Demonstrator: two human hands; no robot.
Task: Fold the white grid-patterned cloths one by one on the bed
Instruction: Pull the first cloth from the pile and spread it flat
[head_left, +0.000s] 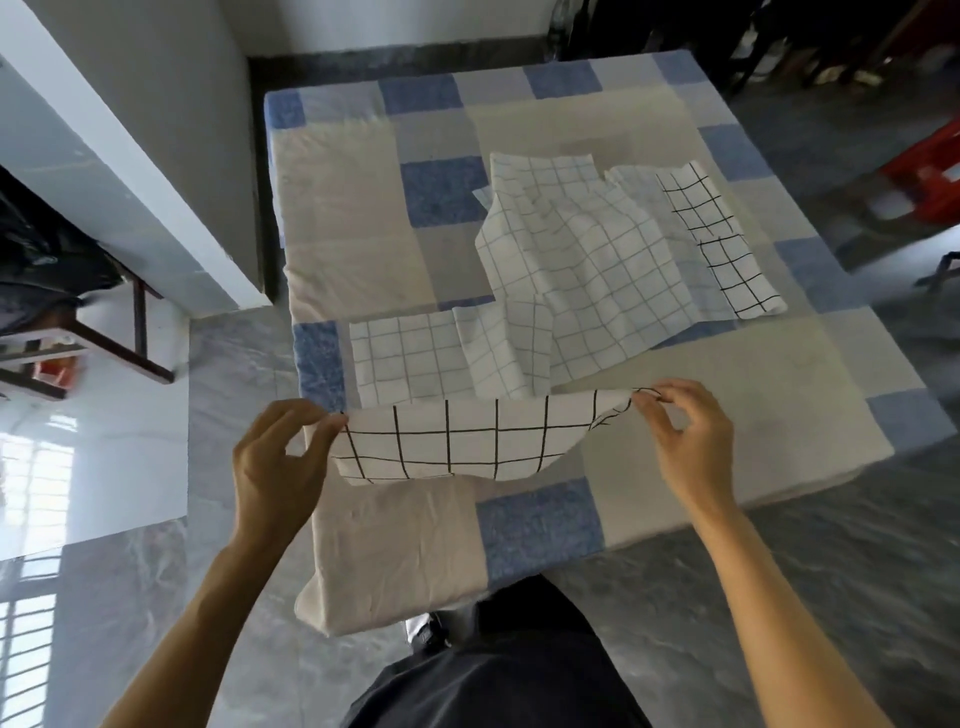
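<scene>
Left hand (275, 457) and right hand (685, 441) are pinching the black-gridded white cloth (457, 441) by its corners. Unfolded blue-gridded white cloths (587, 260) are lying on the patchwork bed (358, 208); folding seems barely started.

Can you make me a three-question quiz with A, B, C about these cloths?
1. Where is the held cloth? A) on the floor B) above the bed's near end C) on a chair
2. What colour are its grid lines? A) red B) black C) green
3. What do the left hand and right hand do? A) both pinch its top corners B) both lie flat C) only one holds it
Answers: 1 B, it hangs over the bed; 2 B, the lines look black; 3 A, each pinches a corner.
</scene>
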